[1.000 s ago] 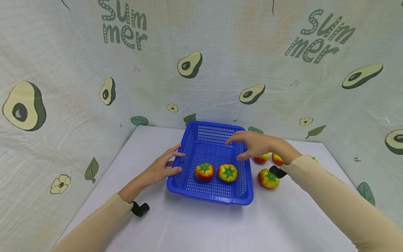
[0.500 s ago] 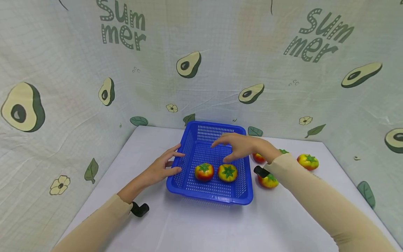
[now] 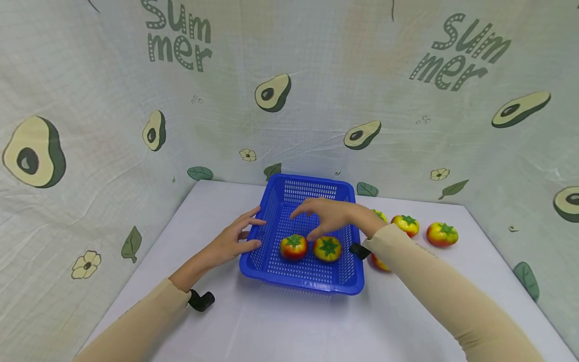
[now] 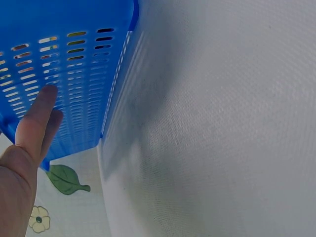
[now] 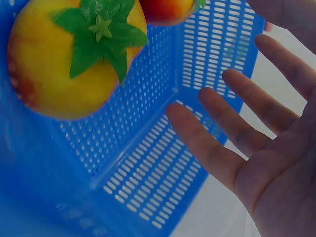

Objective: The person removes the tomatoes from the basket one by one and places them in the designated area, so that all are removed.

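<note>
A blue plastic basket (image 3: 300,289) with slotted walls stands on the table. Two red-and-yellow fruits with green leafy tops lie inside: a left fruit (image 3: 294,248) and a right fruit (image 3: 327,249). My left hand (image 3: 232,241) is at the basket's left rim, fingers spread. Outside the slotted wall, the left wrist view shows extended fingers (image 4: 37,121). My right hand (image 3: 330,216) is over the basket, just behind the fruits, holding nothing. Its fingers (image 5: 237,123) are spread apart in the right wrist view, with the right fruit (image 5: 74,59) close by.
More such fruits lie right of the basket: a far-right fruit (image 3: 442,235), a middle fruit (image 3: 405,224) and two partly hidden by my right arm. A patterned cloth (image 3: 316,100) rises behind the white table (image 3: 280,327) and along both sides.
My right hand has moved left and slightly toward me, farther over the basket, uncovering fruits on the right. The left hand, the basket and the fruits have stayed put.
</note>
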A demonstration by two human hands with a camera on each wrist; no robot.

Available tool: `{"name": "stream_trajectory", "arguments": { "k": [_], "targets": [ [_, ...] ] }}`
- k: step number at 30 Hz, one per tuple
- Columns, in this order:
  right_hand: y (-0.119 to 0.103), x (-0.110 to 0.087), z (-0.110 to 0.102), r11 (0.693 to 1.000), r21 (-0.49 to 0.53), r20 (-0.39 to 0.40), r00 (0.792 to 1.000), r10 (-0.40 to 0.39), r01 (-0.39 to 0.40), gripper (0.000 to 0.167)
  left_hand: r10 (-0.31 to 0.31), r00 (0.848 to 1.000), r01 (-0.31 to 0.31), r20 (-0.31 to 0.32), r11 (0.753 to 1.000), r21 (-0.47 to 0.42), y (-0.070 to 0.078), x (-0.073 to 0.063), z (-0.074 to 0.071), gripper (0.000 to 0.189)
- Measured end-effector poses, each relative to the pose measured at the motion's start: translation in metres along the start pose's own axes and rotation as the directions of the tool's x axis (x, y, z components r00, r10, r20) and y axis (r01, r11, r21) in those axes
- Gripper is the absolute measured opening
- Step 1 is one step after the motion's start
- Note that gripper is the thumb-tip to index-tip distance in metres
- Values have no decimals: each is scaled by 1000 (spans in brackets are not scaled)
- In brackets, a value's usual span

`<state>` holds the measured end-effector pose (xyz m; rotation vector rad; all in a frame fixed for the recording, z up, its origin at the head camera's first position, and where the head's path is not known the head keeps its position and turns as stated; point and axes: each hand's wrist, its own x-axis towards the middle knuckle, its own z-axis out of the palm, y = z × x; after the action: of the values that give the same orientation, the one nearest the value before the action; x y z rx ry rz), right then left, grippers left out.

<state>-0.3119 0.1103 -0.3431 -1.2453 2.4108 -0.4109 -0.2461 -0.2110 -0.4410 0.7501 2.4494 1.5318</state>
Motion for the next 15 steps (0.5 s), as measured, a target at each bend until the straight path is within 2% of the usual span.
{"name": "stream_trajectory", "arguments": {
  "k": [15],
  "targets": [
    [-1,21,19,999,37,57,998,17,-19,67,7,1000,-7,5,1000,-8,-2,1,-1,53]
  ]
}}
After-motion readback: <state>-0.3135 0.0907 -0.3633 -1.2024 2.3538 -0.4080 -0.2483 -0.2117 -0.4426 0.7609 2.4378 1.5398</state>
